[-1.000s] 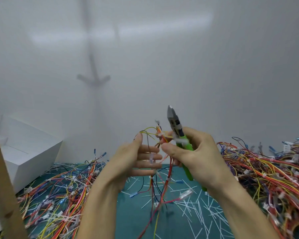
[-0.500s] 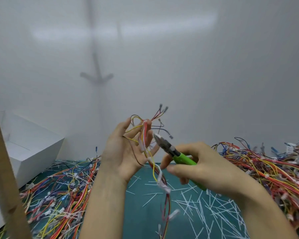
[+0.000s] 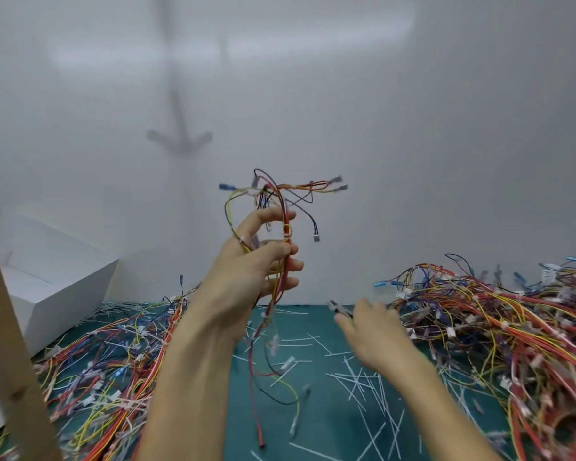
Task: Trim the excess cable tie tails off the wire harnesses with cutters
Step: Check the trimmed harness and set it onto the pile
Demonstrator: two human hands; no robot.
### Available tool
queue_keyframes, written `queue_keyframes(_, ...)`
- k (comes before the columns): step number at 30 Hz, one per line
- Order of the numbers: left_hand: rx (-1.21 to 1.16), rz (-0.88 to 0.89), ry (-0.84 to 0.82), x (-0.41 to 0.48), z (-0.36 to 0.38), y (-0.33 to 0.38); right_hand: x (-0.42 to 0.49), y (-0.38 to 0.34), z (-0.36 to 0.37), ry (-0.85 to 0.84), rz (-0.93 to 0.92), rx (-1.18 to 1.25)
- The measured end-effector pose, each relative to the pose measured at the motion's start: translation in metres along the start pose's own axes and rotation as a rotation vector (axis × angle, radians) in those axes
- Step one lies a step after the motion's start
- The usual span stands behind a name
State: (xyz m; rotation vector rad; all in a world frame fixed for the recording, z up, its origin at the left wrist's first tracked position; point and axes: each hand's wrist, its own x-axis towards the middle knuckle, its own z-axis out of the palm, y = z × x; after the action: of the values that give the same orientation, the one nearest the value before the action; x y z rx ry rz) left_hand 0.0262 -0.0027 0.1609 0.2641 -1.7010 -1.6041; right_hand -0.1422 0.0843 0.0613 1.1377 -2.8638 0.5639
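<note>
Since half a second ago the harness [image 3: 285, 261] has gone up. The left hand [image 3: 246, 277] now holds it high over the tabletop [image 3: 313, 434], fingers curled round its red and yellow wires in a firm grip, with the loose ends trailing down toward the green surface. The right hand [image 3: 373, 334] has dropped away from it, low and close to the right heap [image 3: 496, 334]. The cutters [image 3: 338, 309] are no longer at the wires. Only their dark nose shows past the blurred fingers, so that grip appears closed on the tool, though the blur hides how the fingers lie. I judge that trimming on this harness is finished or paused for a look, and that the next one will come from the right heap.

Counted: one tabletop; two heaps of harnesses, the right one and the left heap [image 3: 97, 361]; one white box [image 3: 57, 271]; one wooden post [image 3: 4, 344]; one harness held; two hands; one pair of cutters; cut tails [image 3: 363, 384] scattered between the heaps, too many to count
</note>
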Motion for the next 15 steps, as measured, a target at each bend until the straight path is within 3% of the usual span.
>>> queue_keyframes(6,0.138,0.086,-0.082,-0.003,-0.002,0.003,0.004,0.005,0.059,-0.085,0.003,-0.188)
queue_keyframes(15,0.259,0.199,-0.162,-0.006,-0.003,0.005,0.006,0.013,0.093,-0.031,-0.059,-0.316)
